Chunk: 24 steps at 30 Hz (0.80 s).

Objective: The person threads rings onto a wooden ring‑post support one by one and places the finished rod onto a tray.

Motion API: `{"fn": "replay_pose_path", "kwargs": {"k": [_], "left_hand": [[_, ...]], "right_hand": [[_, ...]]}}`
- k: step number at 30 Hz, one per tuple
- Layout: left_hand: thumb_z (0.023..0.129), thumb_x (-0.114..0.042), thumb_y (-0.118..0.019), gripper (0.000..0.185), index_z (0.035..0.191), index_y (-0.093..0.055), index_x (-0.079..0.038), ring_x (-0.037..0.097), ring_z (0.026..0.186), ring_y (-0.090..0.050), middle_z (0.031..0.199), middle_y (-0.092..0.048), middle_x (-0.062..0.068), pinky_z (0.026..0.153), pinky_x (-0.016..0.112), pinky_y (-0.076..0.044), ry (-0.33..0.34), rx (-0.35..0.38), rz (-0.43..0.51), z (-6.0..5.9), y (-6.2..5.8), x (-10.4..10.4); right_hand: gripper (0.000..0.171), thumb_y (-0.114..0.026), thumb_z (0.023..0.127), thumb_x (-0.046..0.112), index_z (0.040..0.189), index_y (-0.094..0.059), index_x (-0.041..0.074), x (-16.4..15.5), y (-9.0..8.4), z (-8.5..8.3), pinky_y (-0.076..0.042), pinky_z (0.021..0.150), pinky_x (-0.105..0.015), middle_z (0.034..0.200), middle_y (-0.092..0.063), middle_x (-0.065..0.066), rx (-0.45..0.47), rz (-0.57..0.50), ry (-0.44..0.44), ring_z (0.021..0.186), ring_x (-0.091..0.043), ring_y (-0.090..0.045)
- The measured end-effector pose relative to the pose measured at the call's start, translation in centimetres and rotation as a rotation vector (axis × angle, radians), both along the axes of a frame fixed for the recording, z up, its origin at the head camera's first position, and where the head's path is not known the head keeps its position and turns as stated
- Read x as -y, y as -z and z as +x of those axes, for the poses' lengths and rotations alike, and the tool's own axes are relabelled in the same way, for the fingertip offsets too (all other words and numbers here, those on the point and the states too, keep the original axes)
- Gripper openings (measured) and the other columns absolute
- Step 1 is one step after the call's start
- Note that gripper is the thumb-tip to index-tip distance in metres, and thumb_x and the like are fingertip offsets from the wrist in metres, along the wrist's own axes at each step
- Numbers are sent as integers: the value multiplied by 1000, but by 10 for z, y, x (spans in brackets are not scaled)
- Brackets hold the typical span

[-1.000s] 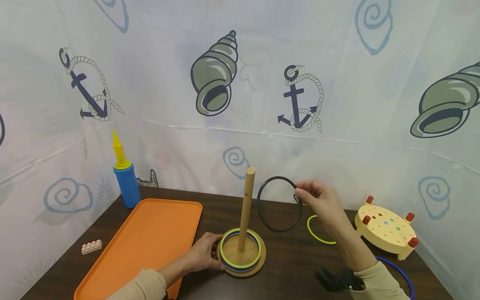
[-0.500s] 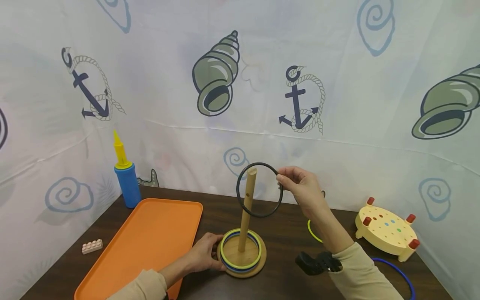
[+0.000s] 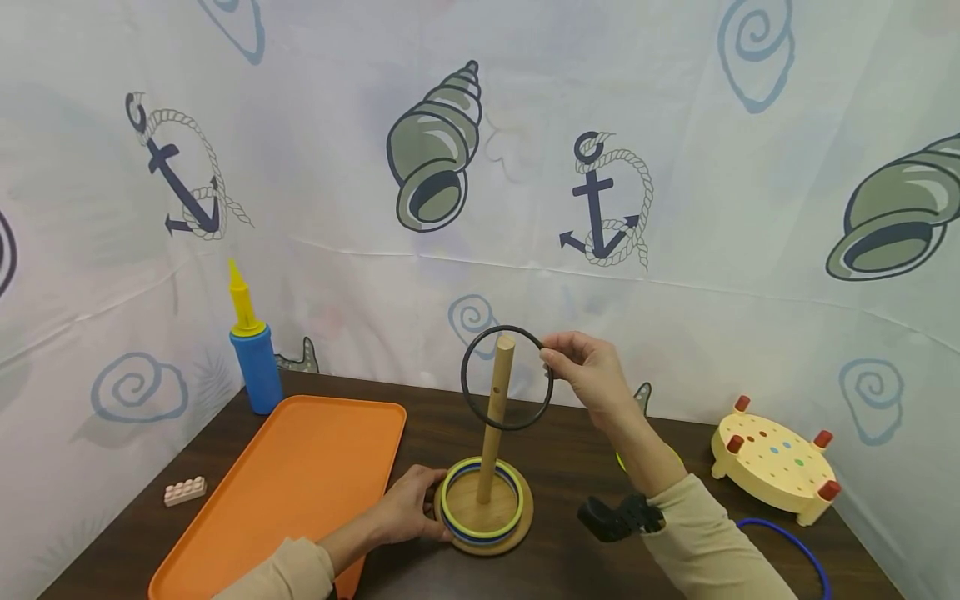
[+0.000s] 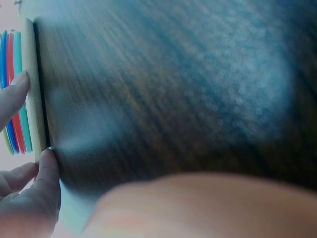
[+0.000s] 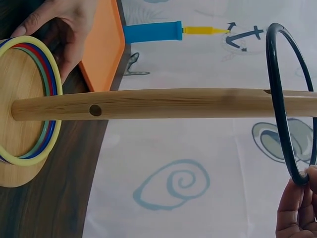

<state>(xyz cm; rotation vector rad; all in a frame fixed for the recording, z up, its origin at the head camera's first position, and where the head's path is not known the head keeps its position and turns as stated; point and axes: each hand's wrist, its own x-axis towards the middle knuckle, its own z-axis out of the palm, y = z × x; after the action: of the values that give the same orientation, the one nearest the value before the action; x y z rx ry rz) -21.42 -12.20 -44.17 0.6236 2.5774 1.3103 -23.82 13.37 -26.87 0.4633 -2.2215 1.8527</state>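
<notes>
A wooden peg (image 3: 495, 408) stands upright on a round wooden base (image 3: 480, 507). Several coloured rings lie stacked on the base, a yellow ring (image 3: 444, 502) on top. My left hand (image 3: 423, 504) grips the base's left edge; its fingers (image 4: 47, 173) hold the rim (image 4: 33, 89). My right hand (image 3: 573, 362) pinches a thin black ring (image 3: 462, 377) by its right side. The ring is held nearly on edge, and the peg's top shows inside it. In the right wrist view the peg (image 5: 163, 103) passes through the black ring (image 5: 277, 99).
An orange tray (image 3: 300, 475) lies left of the base, a blue and yellow pump (image 3: 253, 367) behind it and a small pink brick (image 3: 183, 492) to its left. A yellow peg board (image 3: 772, 458) and a blue ring (image 3: 795, 542) sit at the right. A printed curtain closes the back.
My right hand has carried the black ring left and upward, from beside the peg to around its top. The left hand has stayed on the base.
</notes>
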Motion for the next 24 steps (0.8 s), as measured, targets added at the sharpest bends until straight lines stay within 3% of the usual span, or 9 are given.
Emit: {"fn": "replay_pose_path", "kwargs": {"k": [8, 15, 24], "left_hand": [[63, -11, -87, 83, 130, -45, 13, 31, 104, -53, 118, -44, 20, 81, 36, -55, -4, -1, 0, 1, 0, -1], [62, -12, -87, 83, 130, -45, 13, 30, 104, -53, 118, -45, 20, 80, 35, -55, -11, -17, -9, 1, 1, -2], [62, -11, -87, 83, 130, -45, 13, 31, 105, -53, 118, -44, 21, 82, 36, -55, -12, -10, 1, 1, -1, -2]], "right_hand": [[20, -61, 88, -1, 103, -60, -14, 5, 12, -7, -54, 66, -18, 74, -60, 6, 22, -16, 0, 69, -5, -57], [19, -60, 89, 0, 102, -61, -12, 6, 25, -9, -53, 66, -17, 75, -60, 4, 54, 40, 17, 70, -6, -56], [16, -62, 87, 0, 99, -65, -9, 6, 63, -13, -45, 60, -18, 78, -63, -3, 95, 131, 42, 69, -8, -53]]}}
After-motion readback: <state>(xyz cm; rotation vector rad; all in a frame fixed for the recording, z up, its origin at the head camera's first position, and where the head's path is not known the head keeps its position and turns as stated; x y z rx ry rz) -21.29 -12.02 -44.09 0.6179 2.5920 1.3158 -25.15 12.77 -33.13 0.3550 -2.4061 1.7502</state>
